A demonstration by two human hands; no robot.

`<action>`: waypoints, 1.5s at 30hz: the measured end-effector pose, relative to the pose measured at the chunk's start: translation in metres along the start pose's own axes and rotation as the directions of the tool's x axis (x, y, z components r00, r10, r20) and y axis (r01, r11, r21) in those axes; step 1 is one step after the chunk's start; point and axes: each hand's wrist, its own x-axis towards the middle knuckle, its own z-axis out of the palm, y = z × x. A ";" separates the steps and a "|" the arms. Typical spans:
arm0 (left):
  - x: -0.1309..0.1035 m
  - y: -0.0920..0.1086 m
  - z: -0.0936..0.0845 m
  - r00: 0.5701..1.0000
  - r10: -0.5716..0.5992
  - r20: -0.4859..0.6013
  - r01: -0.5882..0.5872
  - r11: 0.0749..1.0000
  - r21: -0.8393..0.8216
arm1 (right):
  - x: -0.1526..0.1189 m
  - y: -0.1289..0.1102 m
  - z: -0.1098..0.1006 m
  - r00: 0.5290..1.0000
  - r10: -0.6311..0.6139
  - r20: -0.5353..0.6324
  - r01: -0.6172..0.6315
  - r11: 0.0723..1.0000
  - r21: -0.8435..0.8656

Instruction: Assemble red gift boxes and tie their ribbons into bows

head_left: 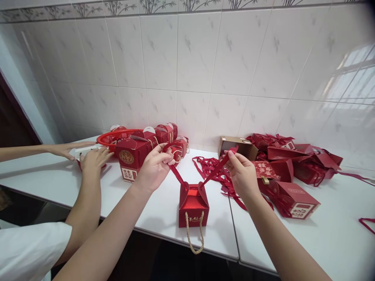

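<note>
A small red gift box (193, 216) stands upright near the table's front edge, its rope handle hanging down in front. A red ribbon (215, 170) runs through the top of the box, one end rising to each side. My left hand (156, 164) pinches the left end above and left of the box. My right hand (240, 169) pinches the other end, above and right of it. Both ends look fairly taut. The box top is partly open between the two ribbon ends, showing a bright red inside.
Another person's hands (95, 156) work at the left beside a red basket (109, 136). Red boxes (131, 152) stand left of centre. Loose ribbons (205, 164), an open brown box (238, 146) and piled red boxes (295, 195) lie right. A tiled wall rises behind.
</note>
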 end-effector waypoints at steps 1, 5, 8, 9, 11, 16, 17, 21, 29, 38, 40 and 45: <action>0.001 -0.001 0.001 1.000 0.014 -0.012 -0.014 0.999 0.029 | 0.001 -0.002 0.001 1.000 -0.026 0.000 0.026 0.999 -0.026; 0.006 0.000 0.003 1.000 0.007 -0.004 -0.007 0.998 0.063 | 0.007 -0.009 0.005 0.994 -0.098 0.039 0.101 0.990 -0.094; 0.010 0.004 0.006 0.997 -0.046 0.068 0.039 0.994 0.099 | 0.010 -0.013 0.009 0.988 -0.136 0.071 0.144 0.981 -0.128; 0.011 0.006 0.007 0.994 -0.055 0.097 0.043 0.991 0.123 | 0.011 -0.015 0.011 0.986 -0.145 0.086 0.155 0.979 -0.134; 0.012 0.009 0.011 0.986 -0.071 0.152 0.043 0.982 0.182 | 0.012 -0.018 0.015 0.981 -0.148 0.122 0.164 0.978 -0.130; 0.015 0.008 0.019 0.940 -0.165 0.299 0.082 0.959 0.270 | 0.013 -0.026 0.030 0.980 -0.064 0.186 0.084 0.991 -0.100; 0.015 0.008 0.021 0.922 -0.194 0.336 0.094 0.953 0.289 | 0.014 -0.027 0.034 0.980 -0.022 0.199 0.046 0.992 -0.120; 0.013 0.006 0.028 0.814 -0.352 0.462 0.078 0.855 0.513 | 0.013 -0.025 0.047 0.943 0.152 0.295 -0.050 0.944 -0.326; 0.013 0.005 0.034 0.771 -0.509 0.383 0.080 0.674 0.735 | -0.005 -0.027 0.051 0.791 0.146 0.594 0.118 0.917 -0.382; 0.015 0.007 0.013 0.771 -0.519 0.370 0.254 0.782 0.569 | 0.007 -0.016 0.029 0.535 -0.245 0.808 0.763 0.550 -0.339; 0.015 0.008 0.009 0.786 -0.511 0.347 0.314 0.814 0.488 | 0.008 -0.015 0.025 0.480 -0.264 0.837 0.840 0.412 -0.352; 0.006 0.008 0.010 0.859 -0.350 0.374 0.079 0.811 0.580 | 0.002 -0.010 0.024 0.493 -0.271 0.827 0.865 0.254 -0.432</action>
